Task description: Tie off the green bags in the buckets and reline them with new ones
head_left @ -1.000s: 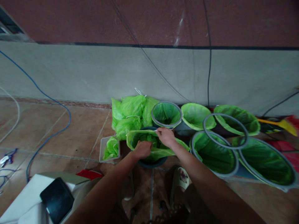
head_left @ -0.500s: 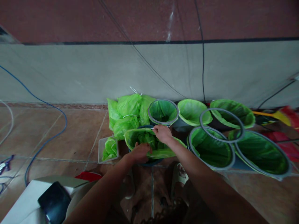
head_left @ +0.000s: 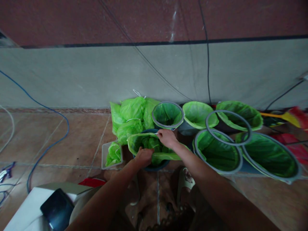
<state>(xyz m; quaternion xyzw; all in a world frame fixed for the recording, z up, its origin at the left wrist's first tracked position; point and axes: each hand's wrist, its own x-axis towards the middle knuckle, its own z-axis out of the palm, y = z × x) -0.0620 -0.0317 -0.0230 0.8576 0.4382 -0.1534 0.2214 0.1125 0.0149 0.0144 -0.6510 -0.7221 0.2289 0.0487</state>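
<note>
A green bin bag (head_left: 166, 156) hangs wide-mouthed in a dark blue bin (head_left: 157, 167) in front of me, with crumpled green plastic inside. My right hand (head_left: 167, 137) is closed on the far edge of the bag, pinching its white drawstring (head_left: 154, 133). At the near rim, my left hand (head_left: 144, 157) is closed on the bag's edge. Left of the bin stands a small clear tub (head_left: 105, 157) holding folded green bags (head_left: 113, 154). Behind it, tied full green bags (head_left: 132, 109) lean on the wall.
Several bins lined with green bags stand to the right, among them a grey-rimmed one (head_left: 167, 115). A loose grey ring (head_left: 228, 113) lies across them. A dark phone-like device (head_left: 57, 208) rests on a white box (head_left: 26, 205). A blue cable (head_left: 48, 147) crosses the tiled floor.
My left hand has drawn its fingers in around the near edge of the bag and shifted slightly. The bag's near side has moved a little; my right hand keeps its hold.
</note>
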